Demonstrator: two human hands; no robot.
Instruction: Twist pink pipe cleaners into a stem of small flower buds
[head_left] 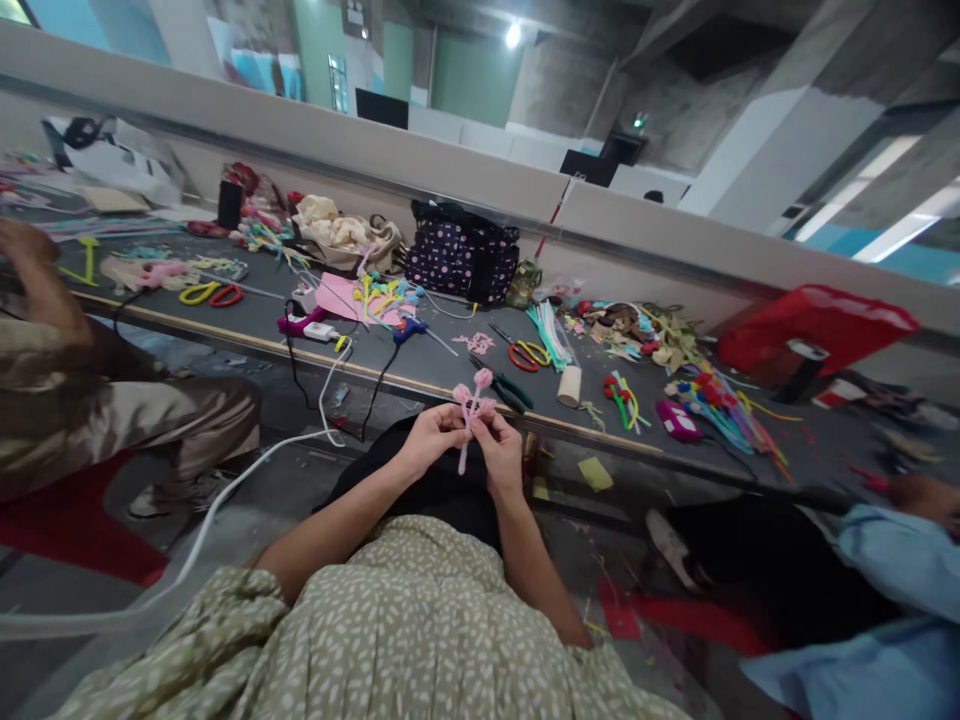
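Observation:
Above my lap, close to the table's front edge, I hold a small pink pipe-cleaner flower sprig point(482, 380) with several round fuzzy heads and a thin pale stem pointing down. My left hand point(437, 438) pinches the stems from the left. From the other side my right hand point(498, 447) has its fingers closed on the same sprig, just below the heads. Parts of the stems are hidden behind my fingertips. Just beyond my hands, dark green-handled pliers point(508, 388) lie on the table, with small pink pieces point(480, 343) behind them.
On the dark table point(360, 352) lie red-and-yellow scissors point(529, 354), a blue glue gun point(411, 328), a purple glue gun point(301, 322) and pipe cleaners point(551, 335). A dotted bag point(463, 252) stands against the partition. A white cable point(225, 490) hangs at left. People sit on both sides.

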